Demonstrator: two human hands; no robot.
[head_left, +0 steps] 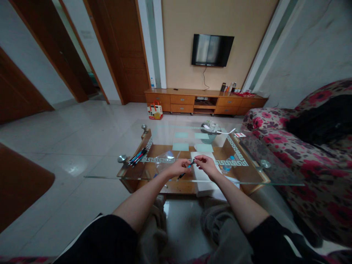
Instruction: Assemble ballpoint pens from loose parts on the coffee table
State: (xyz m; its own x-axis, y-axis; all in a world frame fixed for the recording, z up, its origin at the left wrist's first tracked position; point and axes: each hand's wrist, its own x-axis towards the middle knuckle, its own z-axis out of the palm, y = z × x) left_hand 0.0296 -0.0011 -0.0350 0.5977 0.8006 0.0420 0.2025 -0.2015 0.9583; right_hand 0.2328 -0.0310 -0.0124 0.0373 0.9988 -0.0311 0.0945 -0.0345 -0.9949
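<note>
Over the near part of a glass coffee table [269,172], both my hands hold one blue and black pen [187,169]. My left hand [180,167] grips its lower barrel. My right hand [205,164] pinches its upper end, by the cap. Beneath the hands lies a white rectangular stack of paper or a box [202,179]. A clear plastic bag [162,158] rests left of my left hand. Several more pens [138,157] lie in a bunch near the table's left edge.
A plastic water bottle [227,164] lies right of my hands. A wire basket holding wrapped items [210,130] stands at the far side. A floral sofa [310,154] runs along the right. A TV [212,50] hangs above a wooden cabinet [205,101].
</note>
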